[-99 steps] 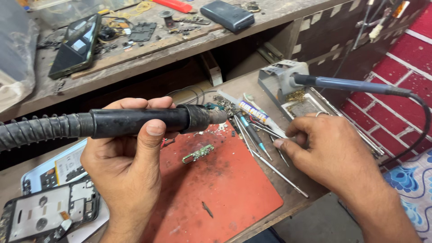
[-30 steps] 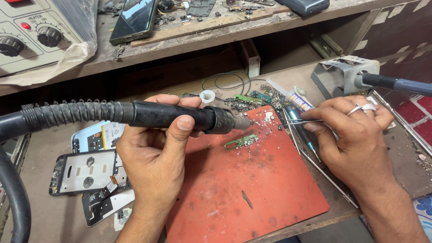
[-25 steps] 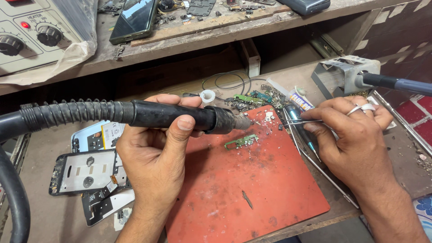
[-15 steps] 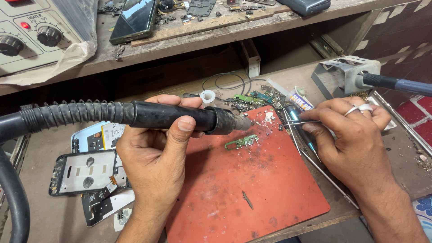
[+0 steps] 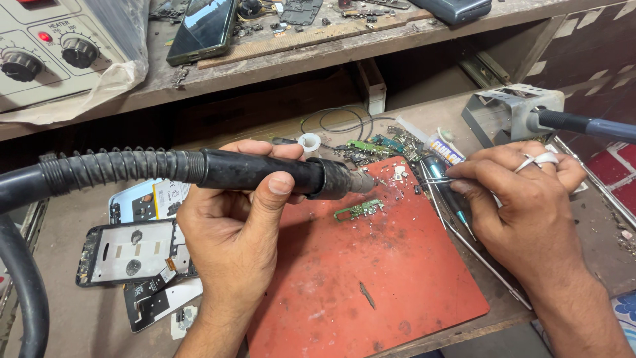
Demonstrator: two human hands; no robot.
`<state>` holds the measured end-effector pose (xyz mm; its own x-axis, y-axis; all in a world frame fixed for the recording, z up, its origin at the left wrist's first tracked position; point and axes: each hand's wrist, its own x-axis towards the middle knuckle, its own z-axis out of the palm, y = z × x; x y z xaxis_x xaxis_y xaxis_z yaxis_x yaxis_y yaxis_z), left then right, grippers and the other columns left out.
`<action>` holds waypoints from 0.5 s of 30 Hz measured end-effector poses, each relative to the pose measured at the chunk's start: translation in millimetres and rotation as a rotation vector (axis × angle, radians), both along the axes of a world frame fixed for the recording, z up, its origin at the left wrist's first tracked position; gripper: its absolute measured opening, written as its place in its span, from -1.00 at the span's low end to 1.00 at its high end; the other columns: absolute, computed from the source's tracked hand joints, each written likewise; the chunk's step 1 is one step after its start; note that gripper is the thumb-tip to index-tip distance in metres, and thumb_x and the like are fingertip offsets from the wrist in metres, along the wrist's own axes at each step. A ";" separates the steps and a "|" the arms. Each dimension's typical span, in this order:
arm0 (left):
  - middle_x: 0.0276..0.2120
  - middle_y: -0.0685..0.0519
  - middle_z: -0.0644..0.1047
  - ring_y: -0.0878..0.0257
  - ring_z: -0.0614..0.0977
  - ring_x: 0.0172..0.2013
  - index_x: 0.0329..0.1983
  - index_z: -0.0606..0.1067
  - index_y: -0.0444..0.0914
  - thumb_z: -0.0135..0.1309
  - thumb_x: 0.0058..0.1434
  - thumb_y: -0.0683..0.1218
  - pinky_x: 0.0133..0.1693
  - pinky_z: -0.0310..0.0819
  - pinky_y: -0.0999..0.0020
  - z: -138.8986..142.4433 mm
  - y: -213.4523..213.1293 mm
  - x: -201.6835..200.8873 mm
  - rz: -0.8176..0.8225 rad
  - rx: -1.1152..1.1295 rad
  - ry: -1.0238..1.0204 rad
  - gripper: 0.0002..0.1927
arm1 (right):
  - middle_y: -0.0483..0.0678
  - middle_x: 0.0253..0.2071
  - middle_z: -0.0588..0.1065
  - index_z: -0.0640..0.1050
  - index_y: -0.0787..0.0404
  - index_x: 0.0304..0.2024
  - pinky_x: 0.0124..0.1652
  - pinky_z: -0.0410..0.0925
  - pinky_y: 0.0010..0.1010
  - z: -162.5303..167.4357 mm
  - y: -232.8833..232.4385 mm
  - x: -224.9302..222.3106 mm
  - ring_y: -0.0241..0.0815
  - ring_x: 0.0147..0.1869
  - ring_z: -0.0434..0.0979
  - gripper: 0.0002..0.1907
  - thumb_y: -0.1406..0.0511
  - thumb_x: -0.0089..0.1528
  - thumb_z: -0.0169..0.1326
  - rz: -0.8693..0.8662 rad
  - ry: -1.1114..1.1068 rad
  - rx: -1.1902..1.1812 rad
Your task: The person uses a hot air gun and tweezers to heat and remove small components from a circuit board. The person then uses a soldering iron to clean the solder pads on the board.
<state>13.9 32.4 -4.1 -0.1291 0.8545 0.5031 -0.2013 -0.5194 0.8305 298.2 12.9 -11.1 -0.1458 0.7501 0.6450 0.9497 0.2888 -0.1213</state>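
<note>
Fingers: the left hand [image 5: 232, 232] is wrapped fully round the black hot-air wand [image 5: 265, 174], thumb on top. The right hand [image 5: 523, 199] has its fingertips pinched narrow on tweezers [image 5: 437, 180], tips pointing left.

The wand is held level above the red mat [image 5: 371, 278], nozzle aimed at the small green board [image 5: 360, 211] lying on the mat's upper part, just below the nozzle and apart from it. Its ribbed hose [image 5: 99, 169] runs off left.

Handling, as judged: the wand looks rigid and moderately heavy, dragged by the stiff hose; the grip belongs on the black handle, clear of the metal nozzle. The board appears light, thin and fragile, likely to shift easily; the tweezers should take it by an edge.

Loose phone frames [image 5: 126, 252] lie left of the mat; small parts litter its top edge.
</note>
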 end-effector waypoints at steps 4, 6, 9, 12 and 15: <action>-0.02 -0.14 0.65 0.23 0.70 -0.03 0.10 0.43 -0.38 0.17 0.37 -0.22 -0.04 0.68 0.41 -0.1 -0.1 -0.4 -0.003 0.001 -0.004 -0.71 | -0.23 -0.14 0.59 0.66 0.05 -0.19 0.29 -0.01 -0.17 -0.6 -0.1 0.2 -0.16 0.15 0.49 -0.93 0.27 0.27 0.23 0.000 0.013 -0.013; -0.02 -0.14 0.66 0.22 0.71 -0.02 0.10 0.44 -0.38 0.17 0.37 -0.23 -0.04 0.68 0.40 0.1 0.0 -1.1 -0.001 -0.001 -0.005 -0.71 | -0.24 -0.14 0.59 0.66 0.05 -0.19 0.29 -0.01 -0.17 -1.0 0.0 0.5 -0.18 0.10 0.49 -0.93 0.28 0.27 0.22 -0.002 0.014 -0.018; -0.02 -0.14 0.66 0.22 0.70 -0.02 0.11 0.43 -0.38 0.17 0.37 -0.23 -0.03 0.67 0.40 0.3 0.4 -1.5 -0.005 -0.001 -0.011 -0.71 | -0.24 -0.15 0.59 0.66 0.05 -0.19 0.27 0.00 -0.19 -1.4 0.2 1.3 -0.17 0.10 0.49 -0.93 0.27 0.27 0.23 -0.004 0.018 -0.021; -0.02 -0.14 0.66 0.22 0.70 -0.01 0.11 0.43 -0.38 0.17 0.37 -0.23 -0.01 0.68 0.40 -0.1 0.2 -0.9 -0.005 0.000 -0.014 -0.70 | -0.24 -0.15 0.59 0.66 0.06 -0.19 0.25 0.01 -0.20 -1.9 0.4 1.7 -0.16 0.10 0.49 -0.93 0.28 0.26 0.23 -0.004 0.019 -0.035; -0.02 -0.14 0.66 0.22 0.70 -0.02 0.11 0.43 -0.37 0.18 0.36 -0.22 -0.01 0.68 0.39 -0.1 0.3 -0.9 -0.004 0.004 -0.017 -0.70 | -0.24 -0.16 0.59 0.66 0.05 -0.20 0.23 0.01 -0.20 -2.1 1.1 1.5 -0.16 0.10 0.50 -0.93 0.29 0.26 0.22 -0.003 0.021 -0.042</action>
